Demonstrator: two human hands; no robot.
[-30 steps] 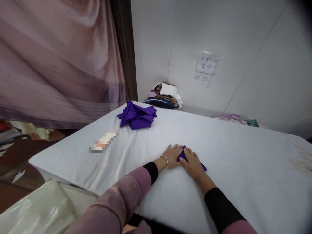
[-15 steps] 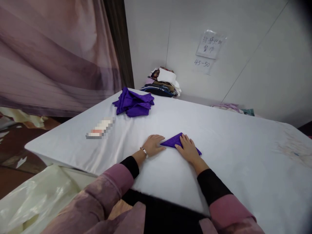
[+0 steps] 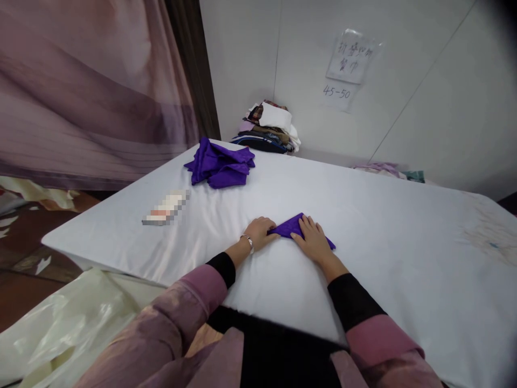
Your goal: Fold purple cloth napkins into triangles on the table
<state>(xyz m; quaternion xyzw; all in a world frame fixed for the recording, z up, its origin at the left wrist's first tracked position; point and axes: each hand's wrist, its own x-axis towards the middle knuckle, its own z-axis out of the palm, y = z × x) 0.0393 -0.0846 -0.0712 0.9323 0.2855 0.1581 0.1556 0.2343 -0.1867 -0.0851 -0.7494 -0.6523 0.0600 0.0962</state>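
Gently, inside the near surface edge, the purple cloth triangle pinched by the left hand is best pressed smooth under the flat right hand.

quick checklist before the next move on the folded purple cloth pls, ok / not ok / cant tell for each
1. Left hand at the left tip of the folded purple cloth: ok
2. Right hand laid over the cloth's right part: ok
3. Cloth lying on the white tabletop: ok
4. Loose purple pile apart from both hands: ok
5. Layers underneath lined up: cannot tell, hidden
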